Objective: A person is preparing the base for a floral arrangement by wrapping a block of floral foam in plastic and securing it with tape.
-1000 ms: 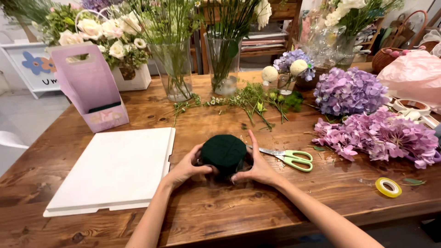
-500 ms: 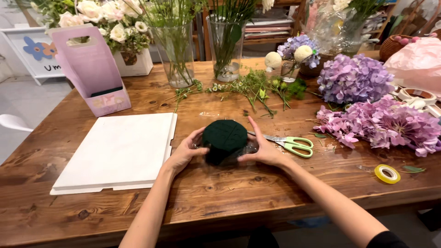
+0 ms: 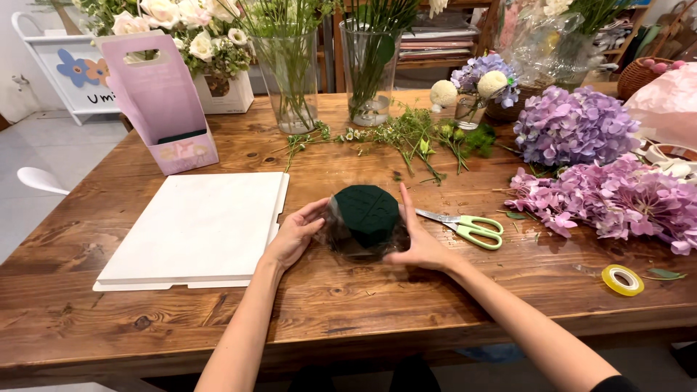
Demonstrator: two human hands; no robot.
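Dark green floral foam block (image 3: 367,212) in clear wrap, cupped: left hand (image 3: 294,236), right hand (image 3: 421,243), fingers spread against sides. Wrapping step; next needs wrap gathered evenly.

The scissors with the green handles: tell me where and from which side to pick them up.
Grip the scissors by the green handle loops, coming from the right. They lie flat on the wooden table, closed blades pointing left towards the right hand and the wrapped dark green foam block, so the loops lie clear on the far side, probably the safest hold.
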